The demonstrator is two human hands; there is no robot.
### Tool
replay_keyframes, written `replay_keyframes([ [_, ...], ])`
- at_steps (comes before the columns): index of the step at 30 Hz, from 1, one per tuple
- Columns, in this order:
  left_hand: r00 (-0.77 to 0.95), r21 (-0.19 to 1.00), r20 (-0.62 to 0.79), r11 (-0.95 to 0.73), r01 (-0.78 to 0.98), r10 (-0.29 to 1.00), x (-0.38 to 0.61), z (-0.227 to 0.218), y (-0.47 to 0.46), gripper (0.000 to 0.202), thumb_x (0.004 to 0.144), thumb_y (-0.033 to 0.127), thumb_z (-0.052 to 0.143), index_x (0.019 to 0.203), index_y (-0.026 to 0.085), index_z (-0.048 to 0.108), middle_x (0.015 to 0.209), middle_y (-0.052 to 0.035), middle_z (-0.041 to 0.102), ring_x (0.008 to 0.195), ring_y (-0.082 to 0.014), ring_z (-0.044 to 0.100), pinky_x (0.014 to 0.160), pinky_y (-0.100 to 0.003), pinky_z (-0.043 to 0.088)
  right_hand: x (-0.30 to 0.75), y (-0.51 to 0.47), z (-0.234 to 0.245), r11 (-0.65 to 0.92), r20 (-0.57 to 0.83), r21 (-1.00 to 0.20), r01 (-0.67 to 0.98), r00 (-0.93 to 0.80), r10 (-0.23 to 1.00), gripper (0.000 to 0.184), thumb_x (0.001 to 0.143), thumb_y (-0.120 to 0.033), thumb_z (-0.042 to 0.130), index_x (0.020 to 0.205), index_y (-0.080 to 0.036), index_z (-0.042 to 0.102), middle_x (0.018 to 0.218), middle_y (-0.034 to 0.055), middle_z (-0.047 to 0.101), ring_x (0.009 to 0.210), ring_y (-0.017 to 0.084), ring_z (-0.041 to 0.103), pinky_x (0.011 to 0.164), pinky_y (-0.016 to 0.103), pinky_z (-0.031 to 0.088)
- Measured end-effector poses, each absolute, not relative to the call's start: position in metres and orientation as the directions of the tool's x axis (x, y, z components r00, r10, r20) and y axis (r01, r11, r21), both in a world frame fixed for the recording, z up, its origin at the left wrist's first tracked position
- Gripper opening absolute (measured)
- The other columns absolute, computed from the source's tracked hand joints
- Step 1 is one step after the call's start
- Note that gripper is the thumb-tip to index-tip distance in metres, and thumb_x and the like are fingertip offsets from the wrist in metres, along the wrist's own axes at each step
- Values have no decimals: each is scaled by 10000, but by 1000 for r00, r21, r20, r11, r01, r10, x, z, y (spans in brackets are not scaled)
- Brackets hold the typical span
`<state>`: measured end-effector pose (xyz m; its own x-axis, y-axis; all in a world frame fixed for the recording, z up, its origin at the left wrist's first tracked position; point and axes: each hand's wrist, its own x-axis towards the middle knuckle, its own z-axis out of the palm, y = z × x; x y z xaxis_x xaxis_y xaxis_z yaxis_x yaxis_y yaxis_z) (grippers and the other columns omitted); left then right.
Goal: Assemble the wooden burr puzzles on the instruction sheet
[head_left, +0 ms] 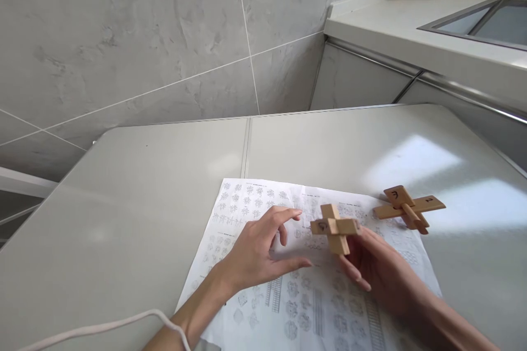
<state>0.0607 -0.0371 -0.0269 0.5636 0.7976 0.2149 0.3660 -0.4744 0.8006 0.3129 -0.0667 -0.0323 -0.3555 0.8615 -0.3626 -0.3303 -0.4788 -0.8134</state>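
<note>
Above the printed sheet, my right hand (370,260) grips a small wooden interlocking burr puzzle (335,227) made of crossed square sticks. A dark mark is drawn on its left stick end. To the left of it, my left hand (267,247) is held over the paper with thumb and fingers apart and nothing between them. The instruction sheet (230,263), covered with small line diagrams, lies under both hands. At its right edge sits a second wooden cross puzzle (407,208) of flat pieces, marked 3 and 2, apart from my hands.
Everything rests on a pale folding table (164,186) with a seam down its middle. A white cable (102,326) runs across the lower left, over my left forearm. Grey tiled wall (144,27) stands behind. A white counter (370,22) is at the back right.
</note>
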Motion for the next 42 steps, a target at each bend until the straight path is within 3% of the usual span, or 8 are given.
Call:
replay_keyframes([
  [3, 568, 808, 194, -459, 370, 800, 60, -26, -37, 674, 1002, 618, 694, 1551, 348, 410, 1277, -79, 671, 747, -102, 632, 586, -223, 572, 317, -62, -40, -533, -416, -662, -527, -334, 846, 423, 984, -516, 735, 762, -216, 536, 571, -71, 412, 444, 62, 262, 415, 157, 395],
  [6, 579, 796, 189, -469, 383, 793, 61, -25, -36, 630, 1013, 626, 674, 1522, 336, 444, 1248, -68, 680, 731, -101, 624, 609, -241, 577, 319, -58, -40, -500, -446, -482, -720, -289, 847, 317, 932, -350, 826, 849, -216, 550, 733, -51, 475, 492, 45, 314, 415, 91, 405],
  [9, 581, 789, 183, -471, 395, 793, 61, -24, -36, 574, 1022, 614, 670, 1483, 325, 488, 1216, -56, 684, 735, -104, 633, 633, -257, 589, 319, -55, -36, -468, -486, -306, -829, -287, 826, 217, 952, -183, 770, 960, -218, 556, 821, -33, 502, 540, 44, 432, 454, 79, 478],
  [14, 575, 784, 176, -467, 409, 799, 62, -23, -37, 532, 1038, 612, 645, 1459, 315, 510, 1243, -64, 694, 739, -106, 654, 608, -249, 581, 320, -52, -31, -378, -485, -138, -915, -271, 832, 218, 1013, -101, 665, 975, -232, 495, 847, -31, 503, 560, 41, 514, 492, 88, 537],
  [21, 582, 784, 192, -481, 394, 790, 62, -25, -37, 589, 1014, 678, 630, 1451, 295, 531, 1248, -82, 701, 727, -109, 644, 561, -236, 559, 325, -54, -31, -355, -456, -250, -901, -214, 864, 209, 1041, -100, 636, 974, -244, 500, 887, -26, 521, 538, 39, 466, 476, 73, 536],
  [29, 592, 760, 207, -509, 404, 779, 63, -25, -36, 575, 1030, 677, 602, 1444, 284, 531, 1239, -72, 703, 712, -104, 629, 604, -258, 578, 323, -56, -34, -375, -511, -245, -894, -210, 833, 132, 994, -194, 738, 1025, -206, 610, 901, -7, 542, 532, 48, 428, 448, 106, 525],
  [35, 595, 751, 209, -517, 411, 776, 63, -25, -36, 552, 1037, 660, 607, 1424, 273, 542, 1240, -64, 709, 713, -103, 638, 615, -258, 582, 314, -62, -33, -449, -493, -440, -778, -208, 845, 258, 1003, -434, 746, 1121, -206, 715, 821, -20, 541, 514, 57, 352, 440, 140, 468],
  [42, 614, 726, 225, -550, 412, 756, 65, -24, -35, 417, 1078, 532, 624, 1370, 236, 595, 1195, -44, 727, 689, -92, 619, 611, -251, 565, 305, -69, -26, -553, -412, -589, -590, -370, 833, 255, 954, -463, 797, 995, -217, 743, 733, -33, 525, 499, 61, 360, 463, 188, 370],
])
